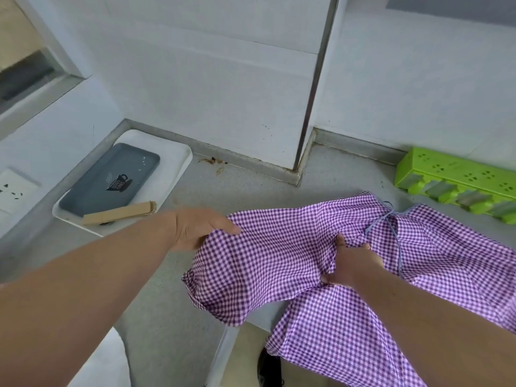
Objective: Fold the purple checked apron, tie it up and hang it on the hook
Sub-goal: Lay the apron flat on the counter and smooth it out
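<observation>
The apron (321,263) lies crumpled on the grey desk (251,188), its lower part spilling over the desk's front edge toward the floor. A thin blue-striped string (389,222) crosses the apron's upper part, just right of its middle.

The left hand (195,227) is at the apron's left edge, gripping the cloth there: the thumb lies on top of the fabric and the fingers are hidden under it. The right hand (351,263) is on the middle of the apron, its fingers curled into a bunched fold of cloth just left of the string. The two hands are apart, each holding a different part of the apron.

Right of the apron and behind it, against the wall, lies a green rack (458,182) with a row of grey pegs, close to the apron's far right corner. Well left of the apron a white tray (178,160) sits in the corner of the desk, carrying a dark grey tray (111,180) with a cup logo. A tan cardboard piece (120,213) rests across the front of both trays. Farther left of the apron a white socket (14,188) is set in the wall.
</observation>
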